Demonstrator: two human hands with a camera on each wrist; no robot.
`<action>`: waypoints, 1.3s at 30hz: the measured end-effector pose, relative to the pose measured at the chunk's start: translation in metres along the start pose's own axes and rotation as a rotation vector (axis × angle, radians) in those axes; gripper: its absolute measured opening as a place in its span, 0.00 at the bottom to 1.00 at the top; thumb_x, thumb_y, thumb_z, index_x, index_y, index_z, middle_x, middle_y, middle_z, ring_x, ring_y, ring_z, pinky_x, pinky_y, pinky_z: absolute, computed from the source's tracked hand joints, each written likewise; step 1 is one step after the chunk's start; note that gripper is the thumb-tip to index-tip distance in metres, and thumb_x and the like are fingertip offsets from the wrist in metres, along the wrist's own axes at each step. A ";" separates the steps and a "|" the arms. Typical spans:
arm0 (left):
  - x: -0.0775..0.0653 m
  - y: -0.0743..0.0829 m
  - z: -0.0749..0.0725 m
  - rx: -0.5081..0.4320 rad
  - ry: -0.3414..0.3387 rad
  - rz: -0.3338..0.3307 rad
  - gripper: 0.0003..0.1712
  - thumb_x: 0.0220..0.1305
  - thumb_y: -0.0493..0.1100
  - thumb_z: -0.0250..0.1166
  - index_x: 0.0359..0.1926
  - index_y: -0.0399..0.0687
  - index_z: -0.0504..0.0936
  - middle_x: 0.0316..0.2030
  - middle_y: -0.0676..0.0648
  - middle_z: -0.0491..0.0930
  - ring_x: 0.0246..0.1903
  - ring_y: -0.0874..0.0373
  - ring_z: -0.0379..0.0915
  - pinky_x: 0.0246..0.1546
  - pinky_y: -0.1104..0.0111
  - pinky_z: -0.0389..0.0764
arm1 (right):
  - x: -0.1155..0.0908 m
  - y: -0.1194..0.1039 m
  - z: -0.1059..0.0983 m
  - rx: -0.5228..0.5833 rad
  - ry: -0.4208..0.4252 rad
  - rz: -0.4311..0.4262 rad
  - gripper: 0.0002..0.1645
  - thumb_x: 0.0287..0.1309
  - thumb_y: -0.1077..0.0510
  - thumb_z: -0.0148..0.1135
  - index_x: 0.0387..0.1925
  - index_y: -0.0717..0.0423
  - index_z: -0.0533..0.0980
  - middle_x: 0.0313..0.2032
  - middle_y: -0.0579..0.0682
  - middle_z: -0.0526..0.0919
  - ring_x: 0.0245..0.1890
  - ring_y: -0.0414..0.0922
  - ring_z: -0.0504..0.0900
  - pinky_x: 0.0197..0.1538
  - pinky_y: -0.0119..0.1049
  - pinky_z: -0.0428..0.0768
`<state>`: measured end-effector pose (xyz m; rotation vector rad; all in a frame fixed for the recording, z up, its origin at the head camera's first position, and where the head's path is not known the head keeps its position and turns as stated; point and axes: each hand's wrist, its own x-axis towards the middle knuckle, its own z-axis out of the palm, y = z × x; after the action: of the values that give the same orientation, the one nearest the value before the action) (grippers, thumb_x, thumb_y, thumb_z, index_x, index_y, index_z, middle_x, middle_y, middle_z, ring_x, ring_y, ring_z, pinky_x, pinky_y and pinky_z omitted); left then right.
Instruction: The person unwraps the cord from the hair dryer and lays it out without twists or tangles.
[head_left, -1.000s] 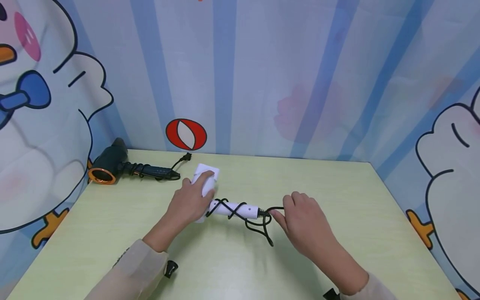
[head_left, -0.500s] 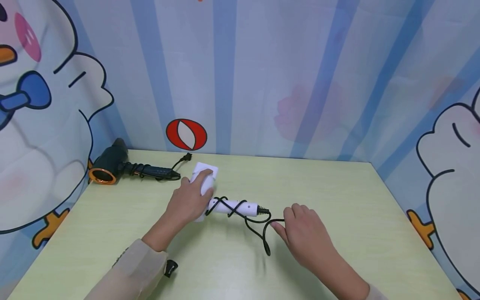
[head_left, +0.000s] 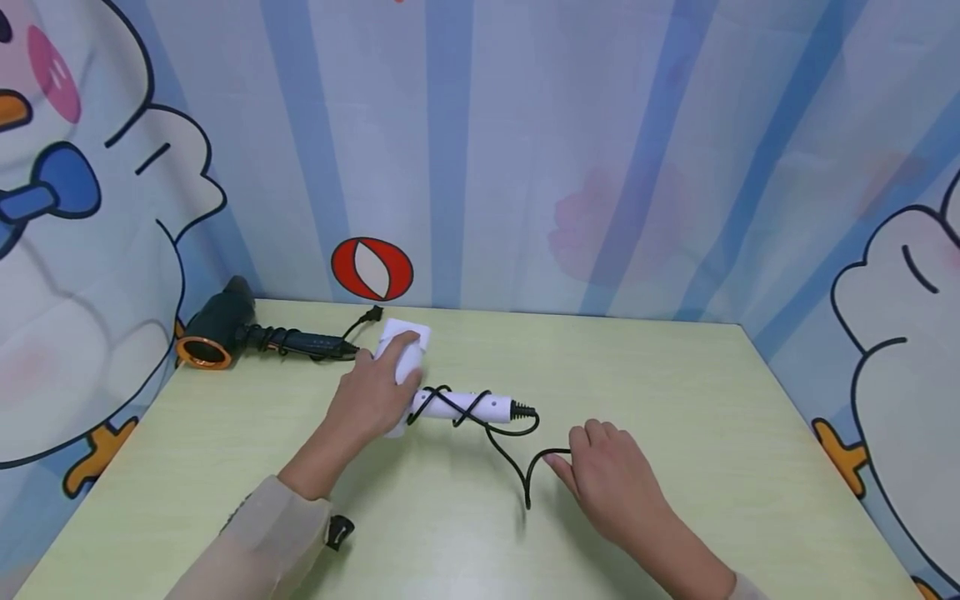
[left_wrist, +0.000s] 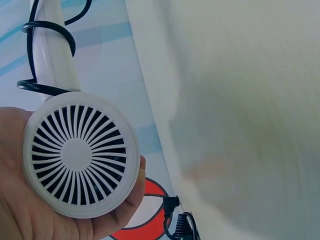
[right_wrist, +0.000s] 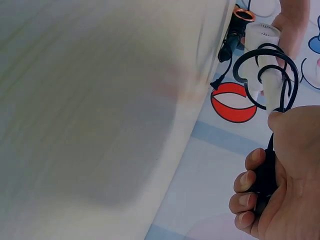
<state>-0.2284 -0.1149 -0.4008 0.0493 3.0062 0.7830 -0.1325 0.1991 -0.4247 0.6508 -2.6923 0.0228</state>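
A white hair dryer (head_left: 408, 360) is held over the table with its handle (head_left: 492, 408) pointing right. My left hand (head_left: 367, 398) grips the barrel, thumb on the near side; the round slatted intake (left_wrist: 75, 155) faces the left wrist camera. A black cord (head_left: 527, 496) is wound loosely round the handle, and a slack loop hangs below it. To the right, my right hand (head_left: 611, 482) holds the cord's end, its fingers curled round a black plug (right_wrist: 265, 172) that is partly hidden by the palm.
A black hair dryer (head_left: 225, 321) with an orange rim lies at the table's back left, its cord wrapped round the handle and its plug (head_left: 371, 314) sticking out. Behind the pale table (head_left: 637, 375) hangs a striped cartoon backdrop (head_left: 502, 150).
My right hand has moved down and slightly right with the cord end, and the loop by the handle end has loosened and opened out. The white hair dryer has shifted slightly up and left.
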 end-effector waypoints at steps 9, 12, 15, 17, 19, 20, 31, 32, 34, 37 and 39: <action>-0.001 0.001 -0.006 0.002 0.007 0.001 0.33 0.74 0.59 0.53 0.76 0.67 0.58 0.48 0.33 0.68 0.36 0.42 0.72 0.24 0.61 0.76 | 0.001 0.011 0.013 -0.023 -0.031 0.004 0.26 0.68 0.44 0.63 0.23 0.56 0.65 0.21 0.47 0.58 0.22 0.44 0.57 0.30 0.35 0.62; -0.001 0.002 -0.006 0.004 0.008 0.000 0.33 0.74 0.59 0.53 0.76 0.67 0.58 0.48 0.33 0.68 0.37 0.41 0.72 0.24 0.61 0.76 | 0.003 0.015 0.016 -0.033 -0.035 0.002 0.26 0.68 0.44 0.63 0.24 0.57 0.66 0.21 0.47 0.59 0.21 0.45 0.58 0.29 0.37 0.63; -0.001 0.002 -0.006 0.008 0.012 0.001 0.33 0.74 0.59 0.53 0.76 0.67 0.58 0.48 0.33 0.68 0.37 0.42 0.72 0.24 0.61 0.76 | 0.005 0.019 0.018 -0.040 -0.039 0.002 0.26 0.68 0.45 0.63 0.24 0.58 0.66 0.21 0.48 0.59 0.21 0.46 0.60 0.29 0.38 0.65; -0.001 0.001 -0.007 0.011 0.014 0.003 0.33 0.74 0.59 0.54 0.76 0.67 0.58 0.48 0.33 0.69 0.37 0.42 0.72 0.24 0.61 0.77 | 0.007 0.021 0.020 -0.041 -0.043 0.006 0.26 0.68 0.45 0.63 0.24 0.58 0.67 0.21 0.48 0.60 0.21 0.46 0.61 0.29 0.39 0.65; -0.001 0.001 -0.007 0.011 0.014 0.005 0.33 0.74 0.59 0.54 0.76 0.67 0.58 0.48 0.33 0.69 0.36 0.42 0.72 0.24 0.62 0.77 | 0.008 0.024 0.021 -0.045 -0.044 0.010 0.26 0.68 0.45 0.63 0.24 0.58 0.66 0.21 0.48 0.60 0.21 0.46 0.61 0.28 0.40 0.66; -0.001 0.001 -0.007 0.010 0.014 0.005 0.33 0.74 0.59 0.54 0.76 0.67 0.58 0.48 0.33 0.69 0.36 0.42 0.72 0.24 0.62 0.77 | 0.008 0.025 0.022 -0.046 -0.047 0.013 0.26 0.68 0.45 0.63 0.24 0.58 0.66 0.21 0.48 0.60 0.21 0.47 0.61 0.28 0.40 0.66; -0.002 0.000 -0.008 0.016 0.014 0.003 0.33 0.74 0.59 0.54 0.76 0.67 0.58 0.48 0.33 0.69 0.37 0.41 0.72 0.24 0.61 0.77 | 0.017 0.038 0.034 -0.047 -0.064 0.019 0.27 0.69 0.46 0.63 0.22 0.58 0.65 0.19 0.48 0.59 0.19 0.46 0.60 0.26 0.40 0.65; -0.002 0.001 -0.008 0.016 0.015 0.004 0.33 0.74 0.59 0.54 0.76 0.67 0.58 0.48 0.33 0.69 0.37 0.41 0.72 0.24 0.61 0.77 | 0.018 0.039 0.035 -0.048 -0.066 0.022 0.27 0.69 0.46 0.62 0.22 0.58 0.65 0.19 0.48 0.59 0.19 0.46 0.60 0.26 0.40 0.65; -0.002 0.001 -0.008 0.017 0.015 0.004 0.33 0.74 0.59 0.54 0.76 0.67 0.58 0.48 0.33 0.69 0.37 0.41 0.72 0.24 0.61 0.77 | 0.020 0.042 0.037 -0.043 -0.064 0.024 0.27 0.69 0.46 0.63 0.21 0.58 0.65 0.19 0.49 0.59 0.19 0.46 0.60 0.26 0.40 0.65; -0.002 0.001 -0.009 0.017 0.017 0.001 0.33 0.74 0.59 0.54 0.76 0.67 0.58 0.48 0.33 0.69 0.37 0.42 0.72 0.24 0.61 0.77 | 0.024 0.044 0.039 -0.044 -0.074 0.028 0.27 0.69 0.46 0.62 0.21 0.58 0.64 0.19 0.49 0.60 0.19 0.46 0.60 0.26 0.41 0.66; -0.002 0.001 -0.009 0.016 0.018 -0.003 0.34 0.74 0.59 0.54 0.76 0.67 0.58 0.48 0.33 0.69 0.37 0.42 0.72 0.25 0.61 0.78 | 0.027 0.046 0.040 -0.042 -0.086 0.032 0.28 0.70 0.46 0.62 0.21 0.58 0.64 0.19 0.49 0.60 0.19 0.47 0.60 0.26 0.41 0.66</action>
<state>-0.2269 -0.1183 -0.3923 0.0392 3.0286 0.7632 -0.1891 0.2245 -0.4496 0.6096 -2.7778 -0.0553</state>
